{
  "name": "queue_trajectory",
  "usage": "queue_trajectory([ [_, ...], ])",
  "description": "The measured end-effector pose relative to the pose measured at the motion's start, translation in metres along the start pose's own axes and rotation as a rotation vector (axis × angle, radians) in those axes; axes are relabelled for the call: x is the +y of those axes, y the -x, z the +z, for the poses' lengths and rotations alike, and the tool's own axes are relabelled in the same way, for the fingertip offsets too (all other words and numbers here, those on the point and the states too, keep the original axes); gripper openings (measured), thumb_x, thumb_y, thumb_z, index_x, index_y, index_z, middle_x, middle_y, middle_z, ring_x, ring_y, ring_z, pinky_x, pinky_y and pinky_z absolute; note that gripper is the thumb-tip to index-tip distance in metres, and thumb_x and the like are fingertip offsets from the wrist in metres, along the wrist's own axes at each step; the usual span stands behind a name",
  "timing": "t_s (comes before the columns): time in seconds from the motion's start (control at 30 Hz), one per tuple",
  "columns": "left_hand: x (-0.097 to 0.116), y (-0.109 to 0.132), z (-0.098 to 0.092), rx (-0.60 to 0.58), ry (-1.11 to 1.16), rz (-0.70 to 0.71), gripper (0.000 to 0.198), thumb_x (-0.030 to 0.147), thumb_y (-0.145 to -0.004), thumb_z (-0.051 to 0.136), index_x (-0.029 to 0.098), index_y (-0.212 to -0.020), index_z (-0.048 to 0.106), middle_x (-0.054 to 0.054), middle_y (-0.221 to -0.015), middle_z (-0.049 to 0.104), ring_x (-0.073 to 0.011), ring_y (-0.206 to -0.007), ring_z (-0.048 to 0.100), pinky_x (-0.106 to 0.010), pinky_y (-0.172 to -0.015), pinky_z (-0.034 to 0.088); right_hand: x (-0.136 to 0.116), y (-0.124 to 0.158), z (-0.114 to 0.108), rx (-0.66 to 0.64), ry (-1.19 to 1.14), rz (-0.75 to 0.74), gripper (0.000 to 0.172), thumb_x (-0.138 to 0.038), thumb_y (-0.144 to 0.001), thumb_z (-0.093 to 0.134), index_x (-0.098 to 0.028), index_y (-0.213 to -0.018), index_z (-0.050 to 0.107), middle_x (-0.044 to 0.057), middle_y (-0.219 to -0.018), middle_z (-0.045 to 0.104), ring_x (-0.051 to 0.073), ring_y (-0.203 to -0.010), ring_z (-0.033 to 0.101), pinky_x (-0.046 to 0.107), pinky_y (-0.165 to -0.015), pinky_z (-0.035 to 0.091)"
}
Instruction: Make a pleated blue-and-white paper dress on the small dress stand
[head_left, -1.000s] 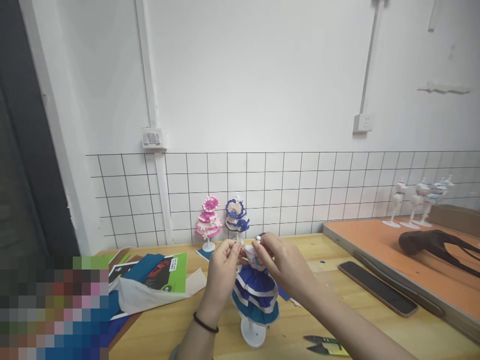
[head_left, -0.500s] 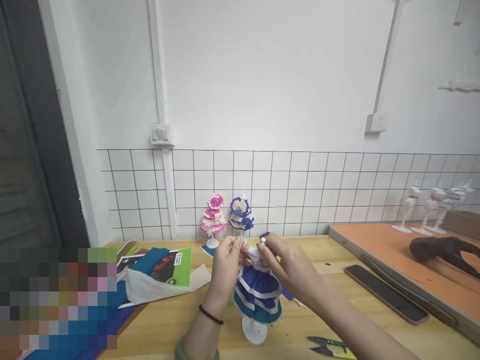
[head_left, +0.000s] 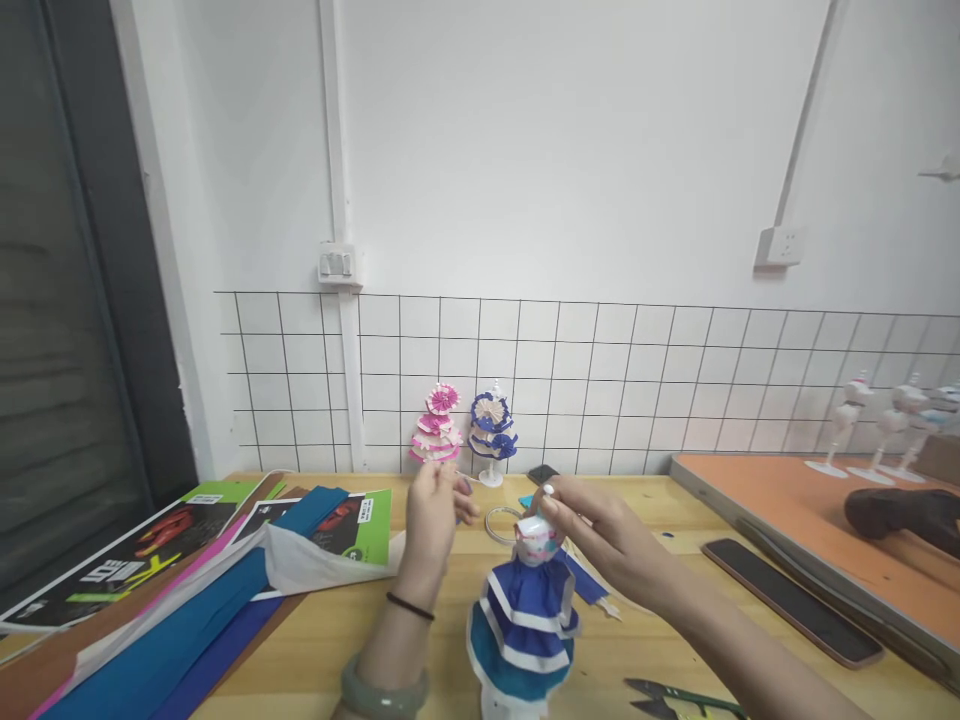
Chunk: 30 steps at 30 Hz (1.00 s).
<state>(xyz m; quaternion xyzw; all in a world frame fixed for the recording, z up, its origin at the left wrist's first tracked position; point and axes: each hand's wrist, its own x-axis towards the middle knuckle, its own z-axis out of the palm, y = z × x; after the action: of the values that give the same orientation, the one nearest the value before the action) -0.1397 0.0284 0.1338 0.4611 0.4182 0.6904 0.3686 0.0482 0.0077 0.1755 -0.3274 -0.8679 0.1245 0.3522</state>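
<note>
A small mannequin stand point(head_left: 537, 540) wears a tiered dress point(head_left: 525, 625) in blue, white and teal. My right hand point(head_left: 596, 525) is closed around its white knobbed top, at the neck. My left hand point(head_left: 435, 505) is raised to the left of the mannequin, apart from it, with thumb and fingers drawn together; whatever is between them is too small to make out. Behind the mannequin lies a thin silvery ring point(head_left: 499, 527). A blue strip point(head_left: 583, 577) lies on the table beside the dress, partly hidden by it.
Pink point(head_left: 436, 425) and blue point(head_left: 492, 430) decorated stands are by the wall. Fabric strips point(head_left: 172, 620) and printed packs point(head_left: 135, 550) cover the left. To the right are thread snips point(head_left: 675, 695), a phone point(head_left: 791, 600) and an orange board point(head_left: 795, 490) carrying several white stands point(head_left: 847, 420).
My left hand has come away from the mannequin's top, moving left. The mannequin sits lower in view, still in my right hand. The camera view has shifted slightly.
</note>
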Motion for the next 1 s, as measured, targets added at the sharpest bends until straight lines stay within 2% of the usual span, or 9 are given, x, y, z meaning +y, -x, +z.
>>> queue_trajectory([
  [0.07, 0.005, -0.004, -0.009, 0.011, -0.041, 0.027, 0.029, 0.044, -0.081, 0.048, 0.018, -0.069, 0.047, 0.004, -0.056, 0.055, -0.0086, -0.043, 0.056, -0.018, -0.042, 0.041, 0.004, 0.001, -0.001, 0.007, -0.051, 0.037, 0.035, -0.038, -0.095, 0.031, -0.021, -0.067, 0.043, -0.002, -0.064, 0.043, 0.014, -0.060, 0.044, 0.024, -0.056, 0.035],
  [0.13, 0.014, -0.002, -0.012, -0.057, -0.091, 0.039, 0.028, 0.042, -0.080, 0.051, 0.016, -0.070, 0.052, 0.000, -0.061, 0.060, -0.0110, -0.049, 0.060, -0.020, -0.047, 0.045, 0.008, 0.000, -0.001, 0.041, -0.082, 0.072, 0.035, -0.040, -0.094, 0.033, -0.021, -0.067, 0.044, -0.002, -0.063, 0.043, 0.014, -0.060, 0.044, 0.024, -0.055, 0.036],
  [0.27, 0.033, 0.015, 0.000, -0.241, -0.222, 0.069, 0.025, 0.037, -0.079, 0.054, 0.014, -0.075, 0.063, -0.006, -0.073, 0.068, -0.0178, -0.069, 0.064, -0.025, -0.058, 0.049, 0.011, -0.002, 0.003, 0.130, -0.067, 0.127, 0.038, -0.040, -0.093, 0.036, -0.020, -0.062, 0.044, -0.002, -0.058, 0.047, 0.014, -0.056, 0.047, 0.024, -0.054, 0.035],
  [0.43, 0.044, 0.033, 0.012, -0.314, -0.367, 0.143, 0.023, 0.030, -0.085, 0.047, 0.018, -0.073, 0.063, -0.005, -0.078, 0.066, -0.0216, -0.087, 0.061, -0.031, -0.079, 0.044, 0.007, -0.001, 0.007, 0.183, -0.022, 0.189, 0.038, -0.041, -0.092, 0.038, -0.020, -0.062, 0.048, -0.001, -0.056, 0.053, 0.015, -0.057, 0.053, 0.025, -0.056, 0.038],
  [0.57, 0.044, 0.038, 0.015, -0.378, -0.502, 0.203, 0.029, 0.027, -0.090, 0.036, 0.020, -0.076, 0.061, -0.002, -0.074, 0.064, -0.0181, -0.076, 0.058, -0.028, -0.073, 0.043, 0.006, -0.002, 0.007, 0.191, 0.020, 0.207, 0.039, -0.041, -0.092, 0.038, -0.020, -0.061, 0.050, 0.000, -0.056, 0.055, 0.016, -0.055, 0.054, 0.025, -0.055, 0.039],
  [0.77, 0.041, 0.039, 0.019, -0.314, -0.728, 0.311, 0.026, 0.028, -0.089, 0.038, 0.019, -0.074, 0.057, -0.003, -0.070, 0.064, -0.0175, -0.066, 0.057, -0.025, -0.059, 0.038, 0.008, -0.002, 0.009, 0.200, 0.068, 0.196, 0.040, -0.041, -0.092, 0.037, -0.020, -0.061, 0.051, 0.000, -0.056, 0.057, 0.015, -0.055, 0.054, 0.024, -0.054, 0.039],
  [1.0, 0.040, 0.037, 0.018, -0.325, -0.738, 0.353, 0.028, 0.025, -0.089, 0.037, 0.021, -0.071, 0.058, -0.003, -0.066, 0.064, -0.0173, -0.061, 0.057, -0.025, -0.055, 0.035, 0.009, 0.001, 0.008, 0.206, 0.043, 0.182, 0.038, -0.039, -0.093, 0.037, -0.019, -0.064, 0.053, 0.000, -0.057, 0.057, 0.015, -0.057, 0.055, 0.025, -0.056, 0.041],
])
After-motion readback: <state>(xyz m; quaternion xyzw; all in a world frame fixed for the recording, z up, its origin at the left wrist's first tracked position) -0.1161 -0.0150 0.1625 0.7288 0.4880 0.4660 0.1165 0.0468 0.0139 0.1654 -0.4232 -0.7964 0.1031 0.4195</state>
